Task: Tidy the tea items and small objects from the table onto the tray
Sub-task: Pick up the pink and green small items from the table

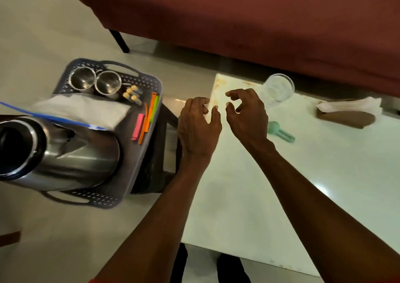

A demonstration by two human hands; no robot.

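While both hands hover with fingers (232, 94) loosely curled and holding nothing, the right hand (246, 114) is nearer the glass (279, 87), just beyond its fingertips, and the green tool (281, 133), perhaps a strainer, lying beside its wrist, long axis pointing right. Left hand (198, 125) hangs at the desk (270, 196) edge toward the tray (149, 81).

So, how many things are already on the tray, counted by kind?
Steel cups: 2
Batteries: 4, though they are small and a bit blurred
Clips: 4
Kettle: 1
Tissue pack: 1
Total: 12
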